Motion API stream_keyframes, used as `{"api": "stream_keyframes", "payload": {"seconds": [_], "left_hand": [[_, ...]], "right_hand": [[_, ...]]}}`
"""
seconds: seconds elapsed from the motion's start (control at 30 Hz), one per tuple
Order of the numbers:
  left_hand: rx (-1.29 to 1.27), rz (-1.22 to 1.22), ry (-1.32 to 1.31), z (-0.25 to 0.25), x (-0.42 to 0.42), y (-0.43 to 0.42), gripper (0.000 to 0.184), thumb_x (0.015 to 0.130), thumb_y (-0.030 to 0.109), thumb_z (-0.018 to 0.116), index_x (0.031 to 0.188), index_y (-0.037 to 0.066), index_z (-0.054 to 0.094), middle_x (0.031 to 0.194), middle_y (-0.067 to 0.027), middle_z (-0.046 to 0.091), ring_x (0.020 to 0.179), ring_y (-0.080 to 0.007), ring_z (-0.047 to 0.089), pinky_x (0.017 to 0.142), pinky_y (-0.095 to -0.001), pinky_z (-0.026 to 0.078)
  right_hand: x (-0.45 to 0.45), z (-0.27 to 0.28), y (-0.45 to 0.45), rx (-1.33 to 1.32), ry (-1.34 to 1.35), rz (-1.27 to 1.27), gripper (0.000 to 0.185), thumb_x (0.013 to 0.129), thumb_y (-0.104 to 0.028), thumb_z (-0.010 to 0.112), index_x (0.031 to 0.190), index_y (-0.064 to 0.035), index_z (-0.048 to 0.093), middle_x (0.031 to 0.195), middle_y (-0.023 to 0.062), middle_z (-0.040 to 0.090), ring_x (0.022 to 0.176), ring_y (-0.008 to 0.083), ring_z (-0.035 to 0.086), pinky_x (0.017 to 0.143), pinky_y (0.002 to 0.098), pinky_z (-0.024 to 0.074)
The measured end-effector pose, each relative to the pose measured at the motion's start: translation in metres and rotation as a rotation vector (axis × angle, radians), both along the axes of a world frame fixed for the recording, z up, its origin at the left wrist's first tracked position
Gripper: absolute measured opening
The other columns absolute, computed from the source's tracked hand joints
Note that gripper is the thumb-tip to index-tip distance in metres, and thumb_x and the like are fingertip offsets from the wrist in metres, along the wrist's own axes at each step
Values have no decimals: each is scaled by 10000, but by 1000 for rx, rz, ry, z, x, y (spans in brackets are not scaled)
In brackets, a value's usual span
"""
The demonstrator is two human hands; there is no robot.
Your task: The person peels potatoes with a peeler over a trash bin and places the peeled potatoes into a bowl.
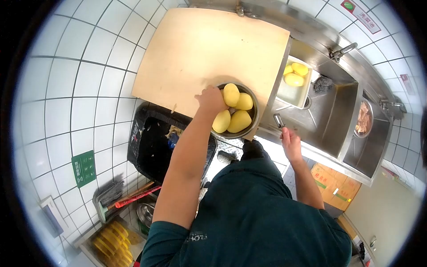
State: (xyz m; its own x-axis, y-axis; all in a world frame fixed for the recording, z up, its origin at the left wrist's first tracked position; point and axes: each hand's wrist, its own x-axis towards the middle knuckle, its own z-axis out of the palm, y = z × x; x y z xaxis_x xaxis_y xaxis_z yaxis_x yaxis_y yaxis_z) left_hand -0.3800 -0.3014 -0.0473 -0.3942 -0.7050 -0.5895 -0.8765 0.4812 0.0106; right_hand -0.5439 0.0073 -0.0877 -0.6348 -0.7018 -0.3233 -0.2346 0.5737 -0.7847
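My left hand reaches over the left rim of a round metal bowl. Its fingers are against the left side of a peeled yellow potato at the top of the bowl; part of this grip is hidden. Several more peeled potatoes fill the bowl, which stands at the front right corner of a wooden board. In my right hand is a metal peeler, held by the front edge of the sink, away from the bowl.
A white tray with three potatoes sits in the sink, beside a dark scouring pad. Further right is a bowl of pinkish pieces. A black-lined bin stands below the board's front edge, and cardboard boxes lie right.
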Motion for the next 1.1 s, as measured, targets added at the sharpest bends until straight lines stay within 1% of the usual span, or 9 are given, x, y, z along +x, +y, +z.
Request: {"api": "stream_keyframes", "payload": {"seconds": [0.03,0.13,0.33,0.53,0.63,0.83,0.93,1.03,1.1], "left_hand": [[6,0,4,3,-1,1,812,689,509,887,1317,64,629,1347,-119,578,1261,-354,581,1008,-646,463],[-21,7,-41,2,-4,3,875,678,557,877,1347,54,620,1361,-119,574,1274,-353,576,1026,-687,436],[-65,-27,-131,-4,-11,2,916,698,616,843,1379,47,613,1372,-127,569,1291,-351,568,1063,-745,375],[-64,55,-46,-16,-6,5,861,706,557,861,1353,53,599,1349,-132,570,1276,-352,576,1032,-688,431],[-60,60,18,-9,1,8,807,709,506,868,1318,51,597,1342,-139,569,1261,-354,582,1017,-640,458],[-17,215,263,-18,22,5,712,728,417,856,1257,14,603,1321,-195,570,1203,-373,605,1002,-501,520],[-42,290,470,-27,35,5,649,734,378,847,1201,-4,610,1236,-220,614,1158,-379,621,964,-457,538],[37,403,578,-22,42,3,561,756,375,819,1118,-7,625,1190,-230,637,1102,-358,650,904,-441,549],[86,567,786,-25,51,2,501,776,334,805,1090,-16,632,1139,-206,659,1070,-328,654,869,-418,550]], "right_hand": [[0,1,1,5,3,-8,466,1088,-385,526,894,19,656,679,146,598,637,257,582,643,392,488],[0,-6,4,-83,60,-4,538,1096,-440,494,811,-7,639,596,43,507,575,134,513,555,328,428],[-2,-2,2,-86,42,0,535,1098,-435,488,818,-5,638,592,49,518,563,147,520,554,331,433],[-4,1,-1,-91,36,-4,549,1098,-446,480,825,2,640,596,53,524,568,155,529,561,339,441],[-8,5,0,-26,-4,15,469,1093,-384,518,905,24,649,704,158,631,642,286,609,644,400,498],[-10,4,3,4,9,25,465,1094,-377,514,905,25,654,706,168,630,646,295,613,649,399,499],[-10,1,3,11,-7,43,460,1093,-375,513,913,21,662,707,172,630,648,289,614,649,403,498],[-7,2,0,-9,-14,39,466,1091,-380,518,909,23,663,706,171,630,643,280,610,646,403,495],[-8,-1,-1,19,-20,37,471,1089,-384,522,905,27,661,708,165,630,645,270,604,648,398,494]]}}
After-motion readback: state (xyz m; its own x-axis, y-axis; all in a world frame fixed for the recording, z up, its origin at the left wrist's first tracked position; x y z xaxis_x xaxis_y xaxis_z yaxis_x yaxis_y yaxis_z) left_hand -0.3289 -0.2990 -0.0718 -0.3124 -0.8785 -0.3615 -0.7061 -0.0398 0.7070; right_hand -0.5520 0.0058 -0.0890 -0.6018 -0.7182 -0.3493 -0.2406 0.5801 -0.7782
